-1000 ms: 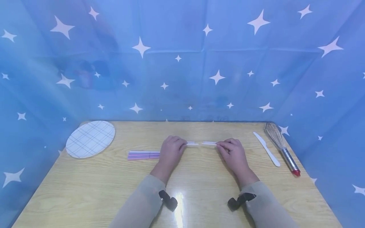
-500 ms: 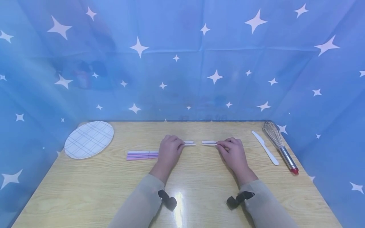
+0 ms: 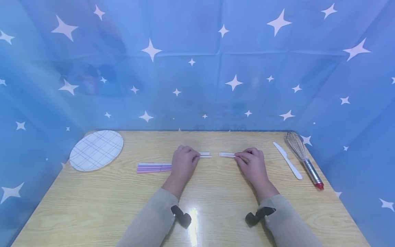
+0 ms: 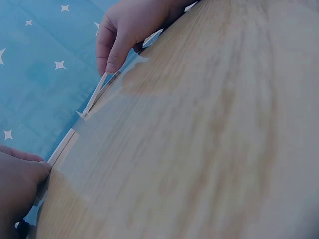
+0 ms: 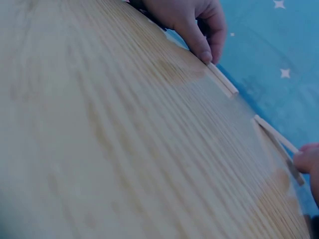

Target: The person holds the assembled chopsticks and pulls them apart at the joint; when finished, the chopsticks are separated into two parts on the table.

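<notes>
Near the back middle of the table, my left hand (image 3: 184, 163) pinches thin white sticks (image 3: 205, 155) between thumb and finger; their free ends point right. Facing them across a small gap are more white sticks (image 3: 226, 155), with my right hand (image 3: 253, 164) pinching one at its outer end. In the left wrist view, this pinched stick (image 4: 96, 94) slants up from the table beside another lying flat. The left hand's sticks (image 5: 223, 81) lie low on the tabletop in the right wrist view. Beside my left wrist, several purple and pink sticks (image 3: 154, 168) lie side by side, partly covered.
A white plate with a checked line pattern (image 3: 96, 151) lies at the back left of the wooden table (image 3: 102, 206). Toward the right edge are a white knife (image 3: 287, 160) and a whisk (image 3: 304, 161) with a red end. A blue star-patterned cloth (image 3: 197, 79) hangs behind.
The left hand's sticks have drawn slightly left, so the gap between the two sets is a little wider. The right hand's sticks have shifted slightly; both hands stay nearly in place.
</notes>
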`<action>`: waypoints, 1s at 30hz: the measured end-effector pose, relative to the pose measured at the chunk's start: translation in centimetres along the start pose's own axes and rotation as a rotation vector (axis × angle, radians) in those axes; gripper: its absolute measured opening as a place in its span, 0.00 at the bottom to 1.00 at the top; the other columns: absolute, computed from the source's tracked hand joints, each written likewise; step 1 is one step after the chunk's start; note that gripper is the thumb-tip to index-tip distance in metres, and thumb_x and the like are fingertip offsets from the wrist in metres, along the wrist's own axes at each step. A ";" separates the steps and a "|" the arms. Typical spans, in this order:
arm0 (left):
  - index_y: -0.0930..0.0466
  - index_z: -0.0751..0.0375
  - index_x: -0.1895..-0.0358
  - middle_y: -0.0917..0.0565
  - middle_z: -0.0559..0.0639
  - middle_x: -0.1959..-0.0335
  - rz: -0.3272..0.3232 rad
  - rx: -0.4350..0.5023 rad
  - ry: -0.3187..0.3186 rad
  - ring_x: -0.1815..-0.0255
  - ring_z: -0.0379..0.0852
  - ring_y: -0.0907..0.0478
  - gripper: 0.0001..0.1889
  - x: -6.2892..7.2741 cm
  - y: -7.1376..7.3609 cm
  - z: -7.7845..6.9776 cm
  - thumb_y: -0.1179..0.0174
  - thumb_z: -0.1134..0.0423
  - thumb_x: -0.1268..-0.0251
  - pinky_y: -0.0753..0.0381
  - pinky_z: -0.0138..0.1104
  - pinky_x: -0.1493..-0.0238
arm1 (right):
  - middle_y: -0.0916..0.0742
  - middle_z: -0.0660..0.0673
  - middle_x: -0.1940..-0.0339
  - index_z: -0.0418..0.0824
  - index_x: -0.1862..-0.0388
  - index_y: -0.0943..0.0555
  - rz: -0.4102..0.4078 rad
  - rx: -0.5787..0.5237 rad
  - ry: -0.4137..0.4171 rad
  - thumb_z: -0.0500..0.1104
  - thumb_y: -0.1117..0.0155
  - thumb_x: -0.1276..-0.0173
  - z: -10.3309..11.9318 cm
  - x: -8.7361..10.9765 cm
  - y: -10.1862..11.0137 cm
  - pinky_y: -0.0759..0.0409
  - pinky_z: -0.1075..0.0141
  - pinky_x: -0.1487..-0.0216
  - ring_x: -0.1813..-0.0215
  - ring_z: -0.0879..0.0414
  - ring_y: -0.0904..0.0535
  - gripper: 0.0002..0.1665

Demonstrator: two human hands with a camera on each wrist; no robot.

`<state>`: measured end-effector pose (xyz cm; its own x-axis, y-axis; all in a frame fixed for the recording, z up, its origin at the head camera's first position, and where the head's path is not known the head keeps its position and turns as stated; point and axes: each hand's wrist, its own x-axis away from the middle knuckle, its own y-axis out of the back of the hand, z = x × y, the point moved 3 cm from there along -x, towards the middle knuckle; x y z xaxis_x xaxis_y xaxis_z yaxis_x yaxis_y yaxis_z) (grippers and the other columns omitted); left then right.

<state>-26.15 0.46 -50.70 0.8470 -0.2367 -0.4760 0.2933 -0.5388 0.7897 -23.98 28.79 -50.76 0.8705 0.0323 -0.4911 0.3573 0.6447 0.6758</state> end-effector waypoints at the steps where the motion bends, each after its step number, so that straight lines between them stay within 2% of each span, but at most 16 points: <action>1: 0.06 0.48 0.58 0.14 0.43 0.59 -0.001 0.002 0.006 0.55 0.45 0.23 0.02 0.0 0.0 0.0 0.26 0.60 0.30 0.21 0.40 0.50 | 0.17 0.37 0.54 0.39 0.58 0.06 0.000 -0.001 -0.005 0.34 0.21 0.33 0.0 0.0 0.0 0.31 0.47 0.47 0.48 0.38 0.27 0.06; 9: 0.07 0.49 0.63 0.15 0.43 0.61 -0.062 0.044 0.017 0.57 0.46 0.23 0.02 0.1 0.0 0.2 0.25 0.63 0.34 0.21 0.40 0.51 | 0.17 0.35 0.54 0.39 0.59 0.06 0.010 0.001 -0.010 0.34 0.21 0.34 0.1 0.0 -0.2 0.32 0.46 0.46 0.48 0.37 0.27 0.06; 17: 0.07 0.52 0.62 0.15 0.45 0.61 -0.062 0.060 0.042 0.57 0.47 0.24 0.02 0.1 -0.2 0.5 0.28 0.63 0.30 0.21 0.40 0.51 | 0.16 0.38 0.54 0.40 0.57 0.06 0.032 0.014 -0.044 0.37 0.22 0.31 -0.1 -0.3 -0.2 0.29 0.47 0.47 0.47 0.39 0.26 0.05; 30: 0.08 0.53 0.65 0.16 0.46 0.63 -0.069 0.049 0.057 0.58 0.48 0.24 0.03 0.0 -0.1 0.3 0.27 0.65 0.31 0.21 0.41 0.52 | 0.15 0.37 0.55 0.39 0.56 0.07 0.013 0.010 -0.043 0.37 0.23 0.30 -0.1 -0.2 -0.2 0.27 0.45 0.47 0.49 0.39 0.24 0.06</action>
<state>-26.30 0.24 -50.90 0.8500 -0.1519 -0.5044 0.3307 -0.5914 0.7354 -24.29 28.77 -50.83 0.8889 0.0071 -0.4581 0.3493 0.6365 0.6876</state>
